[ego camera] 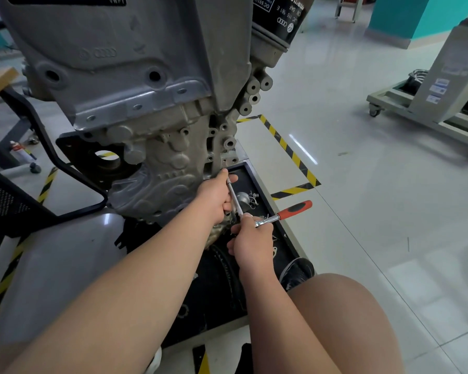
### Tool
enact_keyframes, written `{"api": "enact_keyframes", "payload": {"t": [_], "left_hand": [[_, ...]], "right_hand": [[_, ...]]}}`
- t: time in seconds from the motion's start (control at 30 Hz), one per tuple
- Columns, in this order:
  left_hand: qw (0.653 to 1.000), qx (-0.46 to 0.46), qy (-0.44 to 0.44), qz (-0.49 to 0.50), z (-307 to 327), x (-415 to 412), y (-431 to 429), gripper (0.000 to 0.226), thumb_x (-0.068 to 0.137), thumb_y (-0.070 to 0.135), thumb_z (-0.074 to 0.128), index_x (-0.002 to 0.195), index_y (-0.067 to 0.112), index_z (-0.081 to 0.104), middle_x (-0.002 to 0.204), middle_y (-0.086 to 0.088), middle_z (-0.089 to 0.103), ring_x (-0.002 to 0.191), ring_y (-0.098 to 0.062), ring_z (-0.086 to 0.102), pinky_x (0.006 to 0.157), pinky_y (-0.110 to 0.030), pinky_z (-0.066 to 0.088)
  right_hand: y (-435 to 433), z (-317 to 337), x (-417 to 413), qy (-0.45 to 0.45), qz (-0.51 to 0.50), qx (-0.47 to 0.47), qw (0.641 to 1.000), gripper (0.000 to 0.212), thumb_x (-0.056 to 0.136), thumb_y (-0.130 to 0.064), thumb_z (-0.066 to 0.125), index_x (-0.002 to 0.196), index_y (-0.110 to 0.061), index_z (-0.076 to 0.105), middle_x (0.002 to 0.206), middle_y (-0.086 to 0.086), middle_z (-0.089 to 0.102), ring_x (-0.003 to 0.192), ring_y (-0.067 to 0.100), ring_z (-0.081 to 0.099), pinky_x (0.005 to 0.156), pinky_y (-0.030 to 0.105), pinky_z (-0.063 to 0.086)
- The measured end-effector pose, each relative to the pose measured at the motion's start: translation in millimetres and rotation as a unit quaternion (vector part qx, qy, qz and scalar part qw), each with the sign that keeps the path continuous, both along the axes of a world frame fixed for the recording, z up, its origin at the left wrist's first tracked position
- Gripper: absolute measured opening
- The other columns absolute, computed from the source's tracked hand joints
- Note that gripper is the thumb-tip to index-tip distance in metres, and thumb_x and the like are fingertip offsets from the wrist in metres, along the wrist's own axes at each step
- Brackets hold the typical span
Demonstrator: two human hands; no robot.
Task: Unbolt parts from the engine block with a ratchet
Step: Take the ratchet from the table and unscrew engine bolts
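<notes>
The ratchet [287, 213] lay low beside the engine block's [135, 76] bottom corner, over a dark parts tray [270, 188], red handle pointing right. Its extension bar [231, 188] ran up and forward to a hidden bolt. The left hand [214, 197], nearer the block, gripped the bar. The right hand [251, 240] held the ratchet's head.

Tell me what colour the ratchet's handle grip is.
The ratchet handle is orange-red with black inserts, seen in the head view.
</notes>
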State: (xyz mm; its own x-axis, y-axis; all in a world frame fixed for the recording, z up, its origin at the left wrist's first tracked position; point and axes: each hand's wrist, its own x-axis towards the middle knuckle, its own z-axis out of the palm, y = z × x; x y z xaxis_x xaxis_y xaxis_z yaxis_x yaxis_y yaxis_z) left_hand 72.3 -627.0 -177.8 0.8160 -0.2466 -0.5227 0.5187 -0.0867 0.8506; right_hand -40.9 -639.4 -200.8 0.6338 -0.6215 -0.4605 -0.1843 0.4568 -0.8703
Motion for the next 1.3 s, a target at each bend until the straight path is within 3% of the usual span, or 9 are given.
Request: {"api": "enact_keyframes", "payload": {"t": [0.13,0.3,0.4,0.43,0.53,0.67,0.83,1.1,1.3], "left_hand": [[0.994,0.040,-0.045,-0.096,-0.7,-13.3,14.8,0.031,0.102,0.034,0.043,0.091,0.012,0.063,0.047,0.007,0.039,0.034,-0.005,0.024,0.032,-0.015,0.016],[0.969,0.086,-0.075,-0.221,-6.2,-35.9,51.3,0.024,0.100,0.027,0.048,0.097,0.011,0.066,0.055,0.006,0.044,0.032,-0.003,0.027,0.034,-0.013,0.017],[0.961,0.090,-0.089,-0.246,-6.3,-42.1,68.3,0.024,0.100,0.024,0.047,0.083,0.019,0.062,0.053,0.009,0.047,0.033,-0.003,0.027,0.036,-0.013,0.018],[0.961,0.085,-0.089,-0.249,-6.6,-43.2,72.3,0.026,0.101,0.024,0.047,0.079,0.020,0.060,0.050,0.010,0.046,0.033,-0.003,0.027,0.036,-0.013,0.017],[0.963,0.054,-0.074,-0.254,-7.7,-49.3,76.3,0.030,0.102,0.024,0.044,0.074,0.019,0.053,0.042,0.012,0.047,0.030,-0.002,0.029,0.034,-0.012,0.017],[0.980,0.004,-0.049,-0.195,-7.9,-53.3,56.1,0.029,0.102,0.030,0.043,0.081,0.015,0.057,0.044,0.004,0.054,0.028,-0.011,0.044,0.032,-0.011,0.025],[0.982,0.051,-0.058,-0.172,-12.9,-48.4,39.5,0.034,0.100,0.040,0.043,0.094,0.012,0.062,0.038,0.000,0.050,0.026,-0.017,0.042,0.035,-0.015,0.035],[0.986,0.030,-0.078,-0.143,-10.3,-41.4,46.4,0.027,0.096,0.033,0.054,0.076,0.017,0.063,0.055,0.001,0.058,0.037,-0.013,0.048,0.040,-0.014,0.033],[0.989,-0.003,-0.069,-0.132,-10.3,-45.0,44.1,0.026,0.094,0.030,0.055,0.076,0.015,0.065,0.047,0.000,0.058,0.030,-0.015,0.047,0.037,-0.014,0.035]], "right_hand": [[-2.9,-2.1,0.2,0.022,0.006,-0.041,0.999,0.030,0.097,-0.024,0.049,0.116,-0.002,0.050,0.083,0.004,0.061,0.067,0.021,0.059,0.058,0.027,0.043],[6.8,-0.5,-0.7,-0.046,0.012,0.045,0.998,0.032,0.094,-0.009,0.047,0.124,0.002,0.047,0.078,0.011,0.056,0.041,0.014,0.050,0.039,0.022,0.040],[13.1,-0.3,-1.7,-0.056,0.025,0.071,0.996,0.016,0.097,-0.008,0.045,0.108,0.001,0.053,0.069,0.010,0.052,0.041,0.017,0.042,0.039,0.023,0.035],[14.9,1.1,-2.6,-0.062,0.029,0.083,0.994,0.013,0.097,-0.010,0.045,0.095,-0.001,0.054,0.062,0.007,0.050,0.039,0.017,0.039,0.040,0.024,0.032],[16.9,5.0,-4.8,-0.095,0.031,0.166,0.981,0.036,0.101,-0.022,0.042,0.068,-0.009,0.049,0.046,0.001,0.040,0.034,0.013,0.031,0.041,0.026,0.027],[8.2,6.1,-5.6,-0.136,0.015,0.265,0.954,0.036,0.103,-0.029,0.036,0.073,-0.016,0.049,0.045,-0.004,0.034,0.033,0.010,0.025,0.035,0.023,0.029],[4.9,6.9,-9.0,-0.123,0.060,0.233,0.963,0.037,0.101,-0.028,0.038,0.068,-0.018,0.052,0.048,-0.004,0.033,0.035,0.010,0.026,0.037,0.023,0.027],[12.6,15.6,-18.1,-0.059,0.121,0.209,0.969,0.048,0.093,-0.058,0.052,0.062,-0.023,0.063,0.050,-0.003,0.037,0.039,0.011,0.032,0.040,0.023,0.032],[19.8,5.2,-19.9,-0.057,0.057,0.189,0.979,0.050,0.099,-0.056,0.039,0.076,-0.017,0.061,0.052,-0.002,0.045,0.040,0.011,0.036,0.042,0.022,0.035]]}}
